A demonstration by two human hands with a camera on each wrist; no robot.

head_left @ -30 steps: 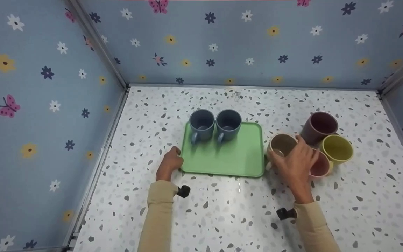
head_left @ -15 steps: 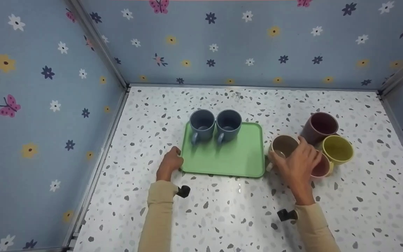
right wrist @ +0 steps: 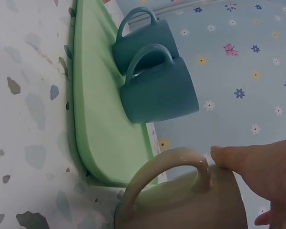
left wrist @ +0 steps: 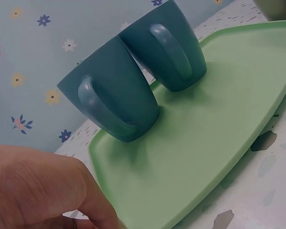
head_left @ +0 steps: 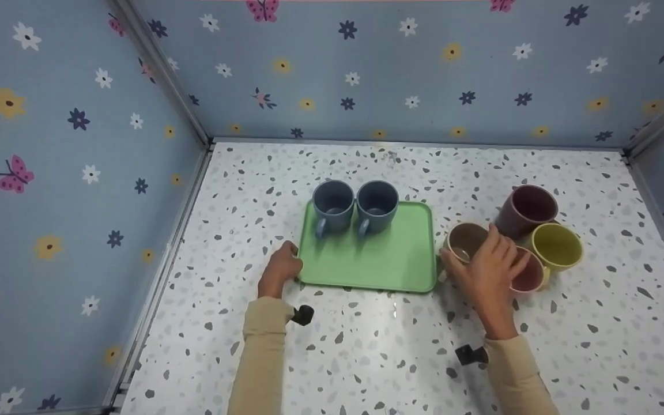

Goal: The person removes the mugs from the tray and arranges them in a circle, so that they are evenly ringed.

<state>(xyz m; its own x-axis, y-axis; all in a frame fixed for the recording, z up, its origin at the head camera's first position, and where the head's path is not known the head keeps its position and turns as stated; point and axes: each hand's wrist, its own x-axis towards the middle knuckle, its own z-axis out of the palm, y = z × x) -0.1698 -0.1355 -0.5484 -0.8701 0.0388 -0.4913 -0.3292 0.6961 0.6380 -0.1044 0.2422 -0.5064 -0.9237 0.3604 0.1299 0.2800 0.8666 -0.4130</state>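
In the head view, the right hand point(head_left: 487, 271) pinches the beige mug point(head_left: 463, 238) just right of the green tray point(head_left: 366, 265), beside the pink mug point(head_left: 528, 274) — apparently the grasping step. In the left wrist view, the left hand point(left wrist: 40, 186) appears to pinch the tray's left edge, blue mugs point(left wrist: 117, 90) standing toward its far left. In the right wrist view, the thumb meets the beige rim near the handle point(right wrist: 181, 156) — any lift would call for a secure grip and clearance from the tray.
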